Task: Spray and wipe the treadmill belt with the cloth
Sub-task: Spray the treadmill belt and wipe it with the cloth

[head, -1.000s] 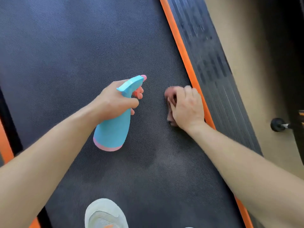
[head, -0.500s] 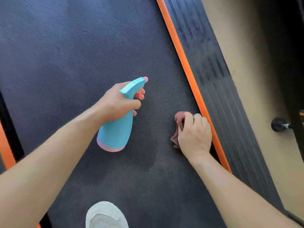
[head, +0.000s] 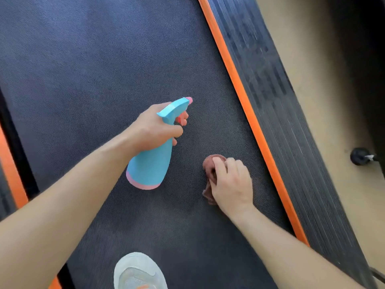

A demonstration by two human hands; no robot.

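Observation:
The dark textured treadmill belt (head: 87,65) fills most of the view. My left hand (head: 153,129) grips the neck of a light blue spray bottle (head: 151,163) with a pink base and nozzle, held above the belt's middle, a finger on the trigger. My right hand (head: 231,184) presses a bunched reddish-brown cloth (head: 210,165) onto the belt, right of the bottle and a little left of the right orange stripe. Most of the cloth is hidden under my fingers.
An orange stripe (head: 245,105) and a ribbed black side rail (head: 277,105) run along the belt's right. Beige floor (head: 325,113) lies beyond, with a small black knob (head: 358,156). Another orange stripe (head: 12,176) edges the left. My white shoe (head: 138,272) stands on the belt at the bottom.
My right hand has slid the cloth toward me and then left, away from the orange stripe. The left hand and bottle have stayed almost in place.

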